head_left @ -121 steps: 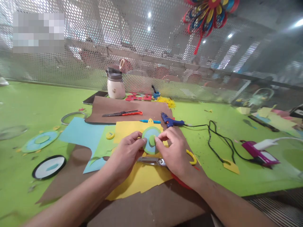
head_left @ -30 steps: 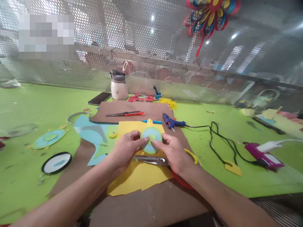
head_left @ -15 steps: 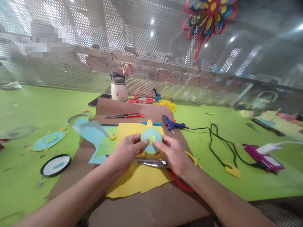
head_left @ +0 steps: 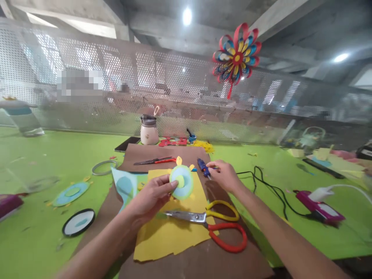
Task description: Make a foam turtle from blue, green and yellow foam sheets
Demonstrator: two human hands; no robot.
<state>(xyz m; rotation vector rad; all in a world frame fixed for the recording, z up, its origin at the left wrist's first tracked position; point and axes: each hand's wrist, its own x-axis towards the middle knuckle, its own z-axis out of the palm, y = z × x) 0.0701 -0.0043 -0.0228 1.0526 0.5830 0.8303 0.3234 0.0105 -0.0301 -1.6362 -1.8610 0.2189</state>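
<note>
My left hand [head_left: 158,193] pinches a round paper turtle [head_left: 186,184] between thumb and fingers. The turtle has a blue and green layered shell, with a yellow head and feet at its edge. To the right, my right hand [head_left: 225,174] has its fingers closed on the handle of a blue glue gun [head_left: 202,166], which lies on the brown sheet. Below the turtle, large scissors [head_left: 188,216] with one yellow and one red handle rest on yellow paper [head_left: 162,242]. A light blue paper scrap [head_left: 124,184] lies beside my left hand.
Another paper turtle [head_left: 71,193] and a black-rimmed disc [head_left: 78,223] lie left. Behind the brown sheet [head_left: 168,151] stands a jug [head_left: 149,131]. A black cord [head_left: 274,186] runs to a purple power strip [head_left: 319,209]. A paper flower [head_left: 237,58] hangs above the mesh screen [head_left: 174,104].
My right hand has let go of the turtle and moved right and forward onto the glue gun. My left hand now holds the turtle alone. The view has tilted up.
</note>
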